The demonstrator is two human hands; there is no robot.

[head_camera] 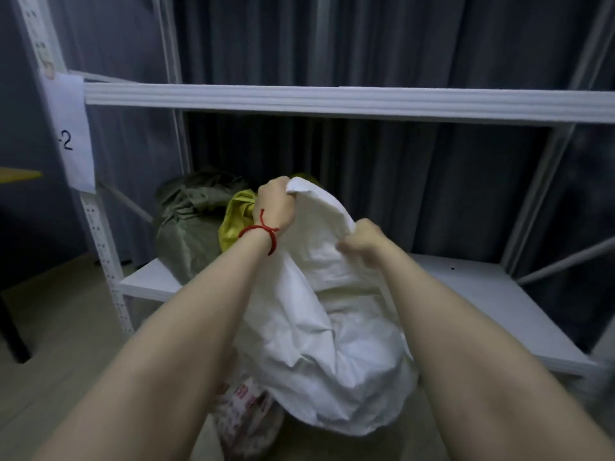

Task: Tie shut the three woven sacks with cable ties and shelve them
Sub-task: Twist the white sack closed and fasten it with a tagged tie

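Yellow sack [237,217]: mostly hidden behind your left hand [276,204] & white sack [332,344].
Printed sack [246,405]: under your L forearm, red print blurred, perhaps lettering.
Label [71,141]: text start hidden, shows "-2".

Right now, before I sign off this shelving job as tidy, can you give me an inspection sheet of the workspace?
Surface: white lower shelf board of a metal rack.
Job's things: white woven sack in front of the shelf edge; green woven sack and yellow sack on the shelf's left; cable ties not seen.
Clutter: red-printed bag on the floor beneath the white sack.
Grippers: left hand and right hand both grip the white sack's gathered top.
Cables: nothing seen.
Surroundings: grey curtain behind; paper label marked 2 on the left upright.
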